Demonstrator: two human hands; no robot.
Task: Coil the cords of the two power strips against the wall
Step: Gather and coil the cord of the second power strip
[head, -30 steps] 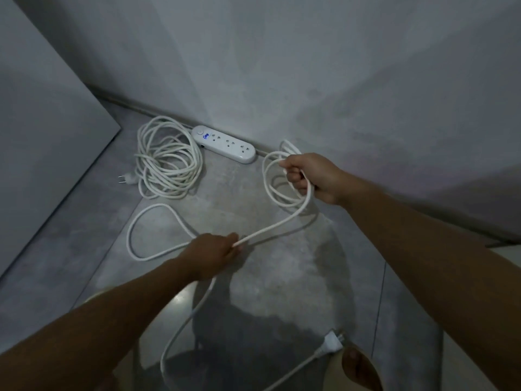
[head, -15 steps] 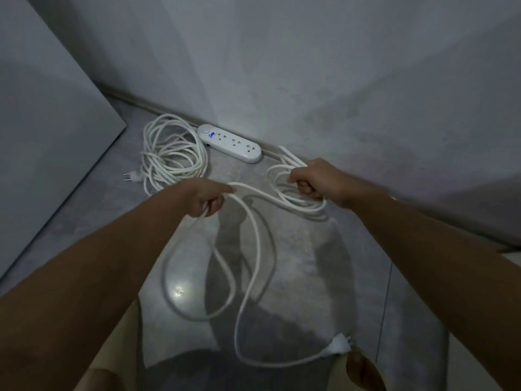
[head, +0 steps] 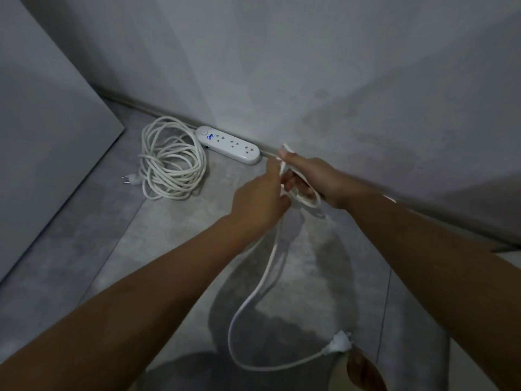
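White cord [head: 270, 261] being coiled, one bundle [head: 172, 162] lying finished.
Right hand [head: 315, 179] is gripping the loops [head: 306, 200], left hand [head: 259, 201] is pinching more cord; the plug end [head: 339, 344] is trailing.

Single head-worn wide-angle view. Faces forward and down onto the floor [head: 84, 249], toward its far edge under the wall [head: 310, 66], which crosses the frame from upper left to right. Forearms [head: 141, 306] enter from both bottom corners; left hand [head: 259, 204] and right hand [head: 321, 179] meet on the cord [head: 308, 201] near centre, close to the lens. Floor's left edge, under a panel [head: 42, 122], slants inward.
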